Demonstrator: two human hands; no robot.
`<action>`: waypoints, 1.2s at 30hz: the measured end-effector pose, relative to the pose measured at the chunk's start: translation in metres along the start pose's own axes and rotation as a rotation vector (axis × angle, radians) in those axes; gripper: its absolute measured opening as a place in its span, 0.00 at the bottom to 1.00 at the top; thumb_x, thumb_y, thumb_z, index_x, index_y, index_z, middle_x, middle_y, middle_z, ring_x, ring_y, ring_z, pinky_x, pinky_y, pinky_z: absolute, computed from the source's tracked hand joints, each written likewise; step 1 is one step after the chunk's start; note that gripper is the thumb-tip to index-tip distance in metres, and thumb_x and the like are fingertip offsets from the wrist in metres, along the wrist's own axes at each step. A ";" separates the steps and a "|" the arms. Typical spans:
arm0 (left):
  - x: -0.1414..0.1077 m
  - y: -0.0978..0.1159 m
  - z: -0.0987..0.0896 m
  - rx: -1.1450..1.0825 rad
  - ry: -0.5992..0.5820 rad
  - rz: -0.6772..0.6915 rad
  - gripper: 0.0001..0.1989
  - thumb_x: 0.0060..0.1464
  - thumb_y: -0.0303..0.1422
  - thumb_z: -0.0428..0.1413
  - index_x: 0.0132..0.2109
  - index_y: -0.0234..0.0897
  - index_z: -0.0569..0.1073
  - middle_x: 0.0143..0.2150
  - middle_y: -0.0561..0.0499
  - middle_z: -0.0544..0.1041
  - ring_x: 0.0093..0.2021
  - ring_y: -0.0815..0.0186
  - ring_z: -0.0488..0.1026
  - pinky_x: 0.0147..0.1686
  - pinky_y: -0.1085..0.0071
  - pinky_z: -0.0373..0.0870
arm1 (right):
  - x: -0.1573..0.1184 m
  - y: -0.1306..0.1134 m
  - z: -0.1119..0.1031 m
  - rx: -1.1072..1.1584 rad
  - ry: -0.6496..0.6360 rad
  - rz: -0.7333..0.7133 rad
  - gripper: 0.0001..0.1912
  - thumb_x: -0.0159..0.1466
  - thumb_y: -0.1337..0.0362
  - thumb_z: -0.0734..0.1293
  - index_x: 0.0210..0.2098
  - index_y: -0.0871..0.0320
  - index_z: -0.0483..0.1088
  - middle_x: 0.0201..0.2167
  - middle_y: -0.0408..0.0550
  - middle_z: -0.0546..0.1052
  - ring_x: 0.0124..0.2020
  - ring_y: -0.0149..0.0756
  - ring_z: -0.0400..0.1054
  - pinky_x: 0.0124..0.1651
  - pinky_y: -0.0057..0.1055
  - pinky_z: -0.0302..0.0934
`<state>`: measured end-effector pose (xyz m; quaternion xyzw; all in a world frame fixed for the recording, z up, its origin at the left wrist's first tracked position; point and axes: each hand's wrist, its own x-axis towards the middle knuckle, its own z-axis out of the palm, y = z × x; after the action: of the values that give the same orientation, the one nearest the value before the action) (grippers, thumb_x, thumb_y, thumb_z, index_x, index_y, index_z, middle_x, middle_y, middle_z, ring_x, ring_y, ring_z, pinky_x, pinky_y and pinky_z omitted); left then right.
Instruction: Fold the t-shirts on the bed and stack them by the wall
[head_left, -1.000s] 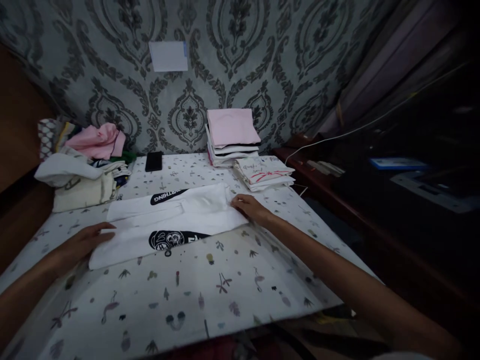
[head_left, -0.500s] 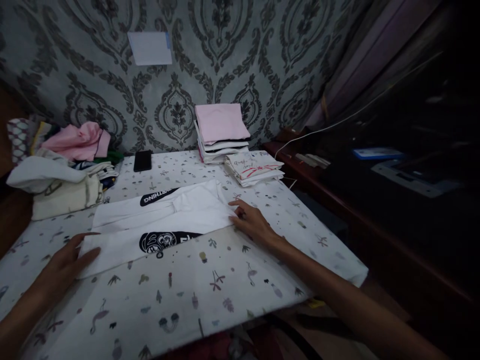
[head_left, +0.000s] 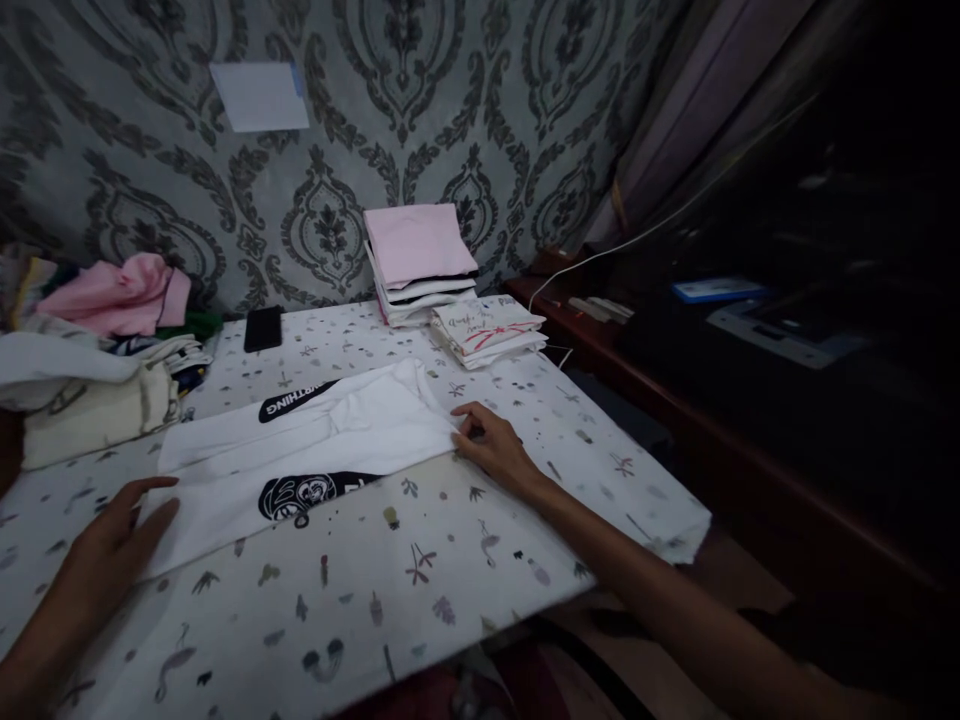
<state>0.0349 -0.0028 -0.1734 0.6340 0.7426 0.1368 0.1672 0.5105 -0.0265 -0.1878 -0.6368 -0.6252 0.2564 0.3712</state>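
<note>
A white garment [head_left: 300, 445] with black printed patches lies partly folded in a long strip across the patterned table. My left hand [head_left: 124, 535] is at its left end, thumb and forefinger spread with the cloth's edge between them. At the right end, my right hand [head_left: 491, 440] has its fingers bent together on the garment's corner, pinching it. The cloth is bunched near its upper right part.
Folded clothes with a pink one on top [head_left: 421, 245] stand by the wall, beside a lower folded stack [head_left: 491, 330]. A black phone [head_left: 262, 329] and a loose clothes heap [head_left: 105, 350] are at left. A dark desk [head_left: 750, 440] runs along the right.
The view has turned slightly right, so most things sit further left in the picture. Both hands stay at the garment's two ends, and the garment looks nearly the same.
</note>
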 end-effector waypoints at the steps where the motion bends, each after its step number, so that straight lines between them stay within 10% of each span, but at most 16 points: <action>1: 0.001 -0.003 0.003 -0.017 0.020 -0.005 0.25 0.52 0.59 0.42 0.52 0.58 0.65 0.33 0.58 0.78 0.53 0.49 0.74 0.48 0.58 0.73 | 0.000 0.000 0.000 -0.005 0.005 0.000 0.13 0.59 0.62 0.66 0.45 0.54 0.69 0.30 0.41 0.74 0.32 0.35 0.67 0.38 0.33 0.62; 17: 0.000 -0.002 0.005 -0.093 0.048 -0.034 0.23 0.47 0.58 0.48 0.49 0.62 0.66 0.31 0.61 0.81 0.53 0.46 0.73 0.48 0.57 0.70 | 0.002 0.006 -0.004 -0.030 0.318 -0.060 0.13 0.65 0.61 0.60 0.45 0.55 0.71 0.35 0.48 0.75 0.38 0.39 0.70 0.41 0.35 0.66; 26: -0.017 0.026 -0.005 -0.096 0.044 0.019 0.25 0.52 0.56 0.47 0.51 0.50 0.67 0.22 0.57 0.65 0.31 0.54 0.71 0.33 0.64 0.69 | 0.030 -0.051 0.043 -0.361 -0.149 -0.599 0.19 0.71 0.65 0.55 0.55 0.60 0.70 0.59 0.57 0.72 0.60 0.42 0.65 0.63 0.42 0.61; 36: -0.014 0.009 0.004 0.023 0.119 0.073 0.27 0.59 0.53 0.45 0.57 0.42 0.65 0.31 0.51 0.73 0.37 0.55 0.75 0.33 0.68 0.67 | 0.067 -0.036 0.082 -0.696 -0.262 -0.429 0.31 0.73 0.52 0.53 0.68 0.64 0.57 0.71 0.59 0.56 0.73 0.45 0.46 0.72 0.47 0.44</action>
<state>0.0468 -0.0149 -0.1718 0.6532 0.7292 0.1715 0.1103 0.4292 0.0505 -0.1985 -0.5417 -0.8346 0.0260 0.0965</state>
